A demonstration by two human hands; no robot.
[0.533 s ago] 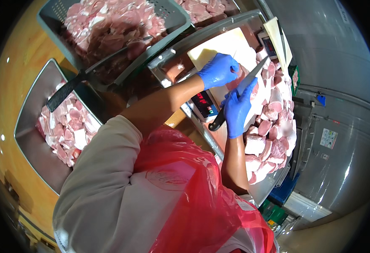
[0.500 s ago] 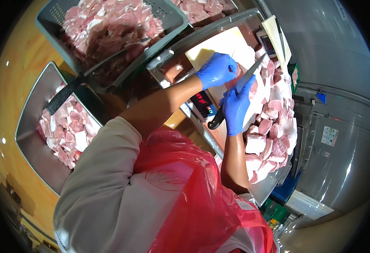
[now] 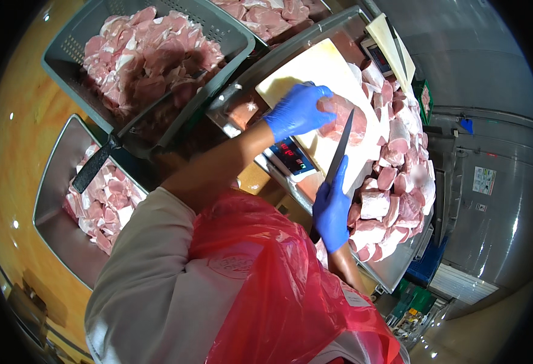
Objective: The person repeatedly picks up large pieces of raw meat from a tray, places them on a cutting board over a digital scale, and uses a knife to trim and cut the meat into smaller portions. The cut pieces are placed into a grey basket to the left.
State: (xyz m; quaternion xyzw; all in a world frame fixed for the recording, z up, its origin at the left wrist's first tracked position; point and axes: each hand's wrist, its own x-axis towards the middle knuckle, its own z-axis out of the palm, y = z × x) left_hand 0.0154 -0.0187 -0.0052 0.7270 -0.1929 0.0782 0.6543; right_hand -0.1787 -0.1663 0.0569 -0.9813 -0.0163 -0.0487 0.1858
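A piece of raw meat [image 3: 354, 128] lies on the white cutting board [image 3: 312, 59]. My left hand [image 3: 300, 110], in a blue glove, grips its left end with curled fingers. My right hand [image 3: 332, 212], also gloved in blue, is closed round the dark handle of a knife [image 3: 340, 150]. The blade points away from me, its tip over the meat; whether it touches the surface I cannot tell. Just below the board's near left edge sits a scale with a lit red display [image 3: 290, 159].
Many cut meat pieces [image 3: 394, 203] crowd the metal table right of the board. At far left stands a grey perforated crate [image 3: 54, 67] of meat, with a metal tub [image 3: 51, 200] of pieces nearer me. A dark-handled tool [image 3: 95, 165] extends over the tub.
My right hand has drawn back toward me with the knife, whose blade now stands more upright in the picture. My left hand has moved slightly left and down, and more of the meat shows.
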